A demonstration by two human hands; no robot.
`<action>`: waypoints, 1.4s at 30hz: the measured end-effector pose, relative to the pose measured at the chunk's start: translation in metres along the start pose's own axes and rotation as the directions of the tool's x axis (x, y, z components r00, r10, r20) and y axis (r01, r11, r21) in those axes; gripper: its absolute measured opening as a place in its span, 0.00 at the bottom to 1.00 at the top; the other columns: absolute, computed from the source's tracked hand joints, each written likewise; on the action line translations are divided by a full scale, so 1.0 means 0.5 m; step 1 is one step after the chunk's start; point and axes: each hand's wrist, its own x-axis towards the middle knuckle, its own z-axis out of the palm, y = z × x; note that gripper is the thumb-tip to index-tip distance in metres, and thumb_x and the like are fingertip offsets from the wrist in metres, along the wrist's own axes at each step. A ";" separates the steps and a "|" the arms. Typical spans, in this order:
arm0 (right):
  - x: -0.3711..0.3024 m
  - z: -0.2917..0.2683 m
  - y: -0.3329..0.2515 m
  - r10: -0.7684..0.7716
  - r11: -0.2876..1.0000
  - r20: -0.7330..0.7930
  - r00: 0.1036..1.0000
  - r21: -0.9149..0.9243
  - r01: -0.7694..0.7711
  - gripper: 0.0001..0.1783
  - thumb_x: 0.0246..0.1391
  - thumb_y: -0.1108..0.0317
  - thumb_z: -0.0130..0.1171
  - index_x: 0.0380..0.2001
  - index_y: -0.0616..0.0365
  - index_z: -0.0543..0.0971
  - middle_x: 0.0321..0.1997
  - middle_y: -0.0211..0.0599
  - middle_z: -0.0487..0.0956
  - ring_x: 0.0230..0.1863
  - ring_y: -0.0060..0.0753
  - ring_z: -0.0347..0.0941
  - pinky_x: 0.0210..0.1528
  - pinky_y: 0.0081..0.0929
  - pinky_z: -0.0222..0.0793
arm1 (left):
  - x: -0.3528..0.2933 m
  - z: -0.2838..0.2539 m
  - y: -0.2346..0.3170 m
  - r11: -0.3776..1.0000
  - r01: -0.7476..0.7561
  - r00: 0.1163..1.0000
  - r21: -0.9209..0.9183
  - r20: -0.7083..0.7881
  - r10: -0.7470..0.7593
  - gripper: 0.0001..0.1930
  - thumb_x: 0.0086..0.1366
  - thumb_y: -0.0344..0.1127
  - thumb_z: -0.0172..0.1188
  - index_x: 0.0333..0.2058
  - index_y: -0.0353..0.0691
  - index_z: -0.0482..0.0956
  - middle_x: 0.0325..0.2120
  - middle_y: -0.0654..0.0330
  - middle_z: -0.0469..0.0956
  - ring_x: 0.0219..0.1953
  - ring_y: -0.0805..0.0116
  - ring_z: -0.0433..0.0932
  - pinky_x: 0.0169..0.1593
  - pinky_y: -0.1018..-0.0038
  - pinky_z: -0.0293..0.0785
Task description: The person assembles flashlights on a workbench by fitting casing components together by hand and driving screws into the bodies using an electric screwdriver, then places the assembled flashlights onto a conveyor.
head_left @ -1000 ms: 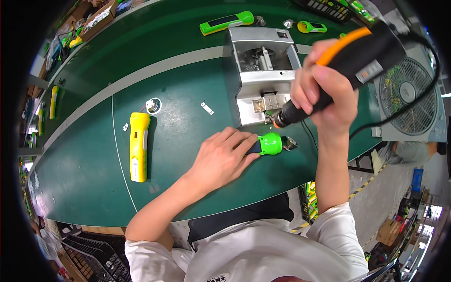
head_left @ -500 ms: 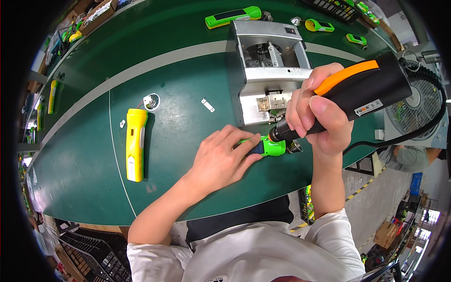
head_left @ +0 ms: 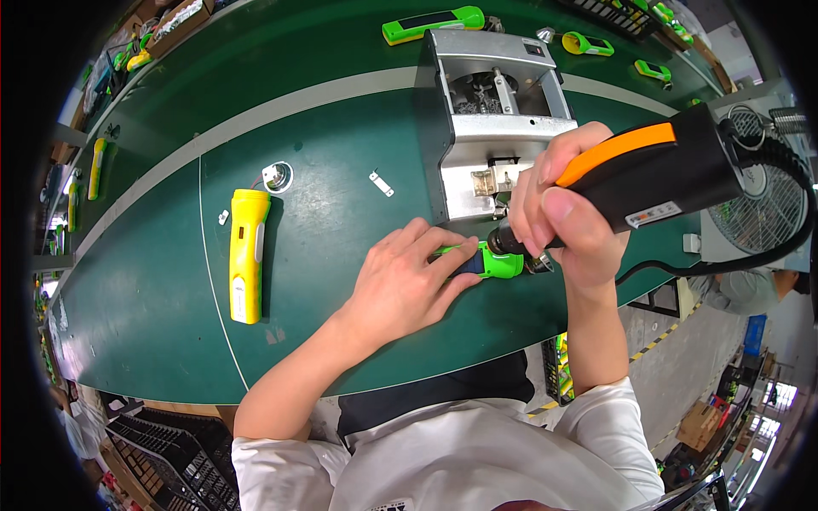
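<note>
My left hand (head_left: 409,277) is closed around a small green flashlight (head_left: 503,263) with a dark panel, pressing it to the bench. My right hand (head_left: 575,204) grips a black electric screwdriver (head_left: 682,170) with an orange stripe, its nose pointing down at the green flashlight's upper edge. Whether its bit touches a screw is hidden. A silvery reflector part (head_left: 538,262) lies at the flashlight's right end. Off to the left are a yellow flashlight (head_left: 249,260), a round reflector (head_left: 277,176) beside its top and a small white strip (head_left: 381,183).
A metal screw feeder (head_left: 498,128) stands just beyond my hands. Along the back lie more green flashlights (head_left: 433,25). A fan (head_left: 754,196) is at the right, with the screwdriver's black cable (head_left: 682,268) curving before it. Black crates (head_left: 170,460) stand below the bench's left edge.
My right hand has shifted slightly left with the screwdriver, its nose lower against the green flashlight. My left hand keeps its hold. The whole view has shifted a little.
</note>
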 end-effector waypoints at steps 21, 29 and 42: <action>-0.048 0.009 -0.008 0.110 0.986 -0.005 0.994 -0.124 -0.110 0.11 0.50 0.74 0.65 0.35 0.63 0.75 0.27 0.27 0.74 0.26 0.16 0.68 0.30 0.20 0.64 | -0.009 0.002 0.005 0.999 -0.020 0.998 0.030 -0.054 0.022 0.13 0.58 0.40 0.72 0.39 0.42 0.86 0.39 0.63 0.81 0.34 0.61 0.77 0.37 0.65 0.78; -0.072 -0.005 -0.022 -0.093 0.969 -0.022 0.995 -0.231 0.086 0.11 0.56 0.72 0.61 0.41 0.63 0.75 0.26 0.35 0.75 0.29 0.23 0.73 0.31 0.22 0.68 | -0.012 0.005 0.004 0.994 -0.054 0.997 0.096 -0.042 0.058 0.15 0.59 0.41 0.71 0.43 0.43 0.86 0.39 0.65 0.81 0.35 0.63 0.77 0.36 0.67 0.78; 0.003 -0.044 -0.067 -0.323 0.945 -0.114 0.940 0.015 0.327 0.13 0.64 0.70 0.53 0.48 0.61 0.65 0.20 0.32 0.68 0.18 0.25 0.63 0.21 0.26 0.64 | -0.002 -0.001 0.012 0.994 -0.037 0.999 0.102 -0.003 0.038 0.21 0.55 0.40 0.72 0.47 0.39 0.84 0.43 0.62 0.83 0.41 0.62 0.81 0.40 0.68 0.79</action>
